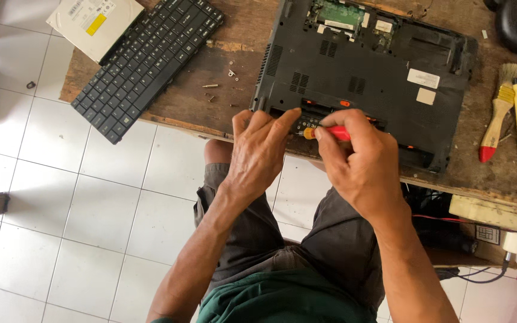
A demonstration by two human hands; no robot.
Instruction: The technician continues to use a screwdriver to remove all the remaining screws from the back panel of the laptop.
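The right hand pinches a red-handled screwdriver at the upturned black laptop base's near edge (two pale rectangular labels sit rightward); the left hand rests fingers loosely there, holding nothing.

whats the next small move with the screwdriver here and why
Probably turn the red-handled screwdriver to back out a screw: the right hand holds its tip in the laptop base's open bay, the left hand steadies the edge, and loose screws lie nearby.
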